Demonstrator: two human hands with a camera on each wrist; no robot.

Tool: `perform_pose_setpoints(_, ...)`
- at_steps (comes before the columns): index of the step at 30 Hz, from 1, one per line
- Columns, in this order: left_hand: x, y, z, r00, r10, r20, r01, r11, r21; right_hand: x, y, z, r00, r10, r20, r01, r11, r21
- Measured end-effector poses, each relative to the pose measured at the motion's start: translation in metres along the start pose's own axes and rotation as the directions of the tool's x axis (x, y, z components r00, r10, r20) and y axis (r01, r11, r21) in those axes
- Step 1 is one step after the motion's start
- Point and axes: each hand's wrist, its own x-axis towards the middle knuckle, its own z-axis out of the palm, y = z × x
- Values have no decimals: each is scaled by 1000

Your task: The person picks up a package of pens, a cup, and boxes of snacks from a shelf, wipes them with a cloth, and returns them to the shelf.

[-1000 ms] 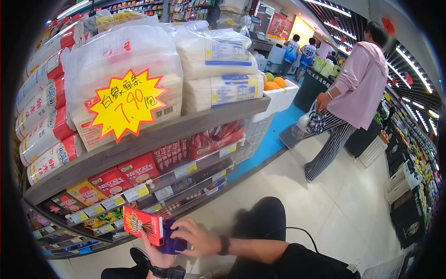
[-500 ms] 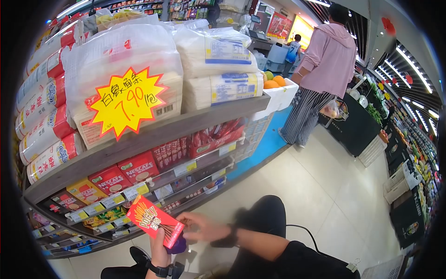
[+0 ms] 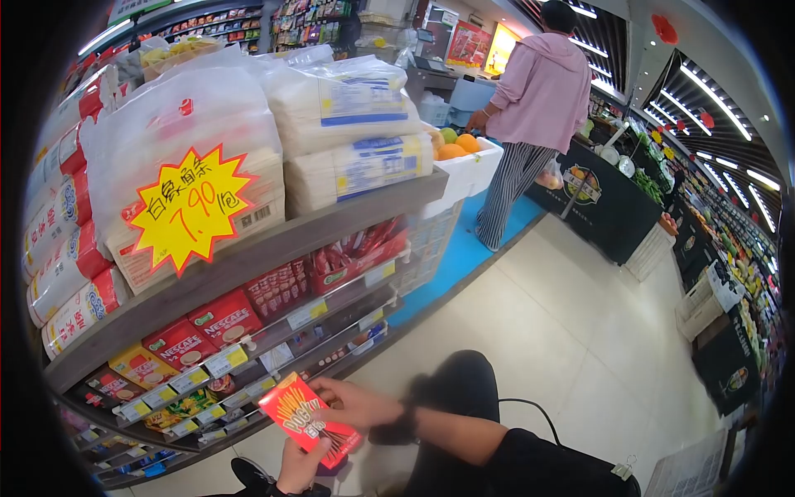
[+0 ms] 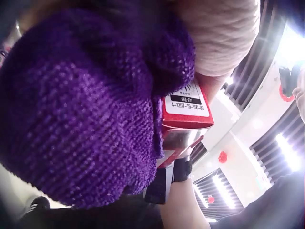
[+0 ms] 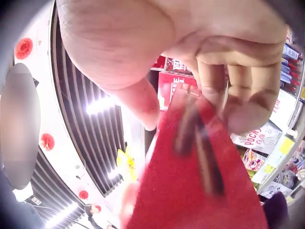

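Observation:
A red Pocky box (image 3: pixel 298 412) is tilted low in the head view, its printed front facing up. My left hand (image 3: pixel 300 468) grips its lower end, thumb across the front. At the upper right edge, my right hand (image 3: pixel 360 406) holds the box between thumb and fingers; the right wrist view has the box (image 5: pixel 190 186) large and blurred below that hand (image 5: pixel 190 52). Purple knitted cloth (image 4: pixel 81 114) fills much of the left wrist view, against the box's end (image 4: pixel 187 107). In the head view the cloth is mostly hidden beneath the box.
A shelf unit (image 3: pixel 248 240) stands at the left, with bagged noodles (image 3: pixel 364 170) on top and coffee boxes (image 3: pixel 225 317) below. Beyond it, a person in a pink top (image 3: pixel 542 87) stands beside a white box (image 3: pixel 484 166) of fruit. Produce stands line the right.
My right hand has moved up along the box and now grips its upper edge. The box has shifted right. The head view has turned slightly, and the person in pink has moved farther off.

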Motion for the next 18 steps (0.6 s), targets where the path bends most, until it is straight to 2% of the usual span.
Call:
perform_pose_setpoints(1, 5, -1, -2, 999, 9, -45, -11, 999, -42, 0, 1, 3, 1000, 3, -17, -3, 1000, 17)
perform_pose_setpoints(3, 9, -3, -4, 990, 23, -141, -41, 991, -127, -1, -1, 10, 972, -107, -209, 102, 994, -36)
perform_pose_setpoints(4, 9, 0, -1, 977, -62, -206, -18, 931, -364, -5, -2, 17, 944, -162, -289, 153, 987, -54)
perform_pose_setpoints(5, 11, -3, -7, 965, -124, -233, 0, 882, -471, -7, -5, 22, 906, -215, -365, 201, 977, -76)
perform_pose_setpoints(6, 12, -9, -14, 969, -110, -222, -11, 875, -484, -7, 2, 25, 872, -318, -372, 279, 948, -156)
perform_pose_setpoints(9, 16, -19, -14, 958, -102, -269, -43, 873, -486, -19, -3, 40, 908, -325, -267, 151, 844, -514)
perform_pose_setpoints(10, 17, -20, -11, 949, -105, -297, -53, 876, -479, -19, -10, 42, 947, -288, -143, 179, 842, -509)
perform_pose_setpoints(13, 11, -16, -9, 961, -91, -262, -42, 886, -463, -14, -7, 44, 904, -427, 35, 344, 675, -653)
perform_pose_setpoints(18, 12, -16, -13, 916, -136, -377, -59, 884, -464, -8, -4, 36, 889, -453, 64, 356, 597, -719)
